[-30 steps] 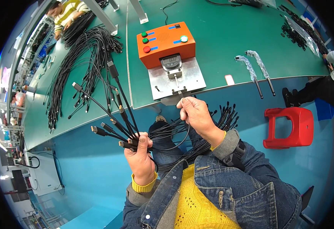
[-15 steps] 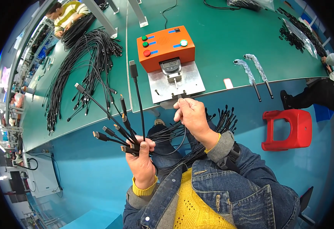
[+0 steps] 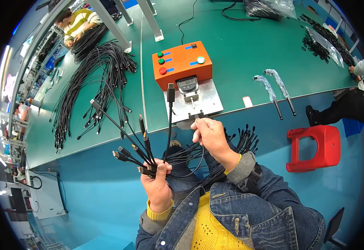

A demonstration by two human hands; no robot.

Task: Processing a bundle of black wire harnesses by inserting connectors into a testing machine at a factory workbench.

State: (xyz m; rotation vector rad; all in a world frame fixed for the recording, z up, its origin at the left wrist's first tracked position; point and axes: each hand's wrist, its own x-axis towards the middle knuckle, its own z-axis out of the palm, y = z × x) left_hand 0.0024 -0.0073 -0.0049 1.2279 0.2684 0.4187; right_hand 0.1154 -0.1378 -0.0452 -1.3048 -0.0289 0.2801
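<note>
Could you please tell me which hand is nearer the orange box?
Right hand, at the near edge of the metal plate in front of the orange box; the left hand is farther back to the left, holding black cables.

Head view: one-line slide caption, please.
Left hand holds a fan of black cables; right hand holds one cable end at the metal plate by the orange box.

We wear dark-blue denim jacket, grey turned-up cuffs, pale round snap on front. Yellow openwork-knit sweater shows beneath; black strap circles our right sleeve.
</note>
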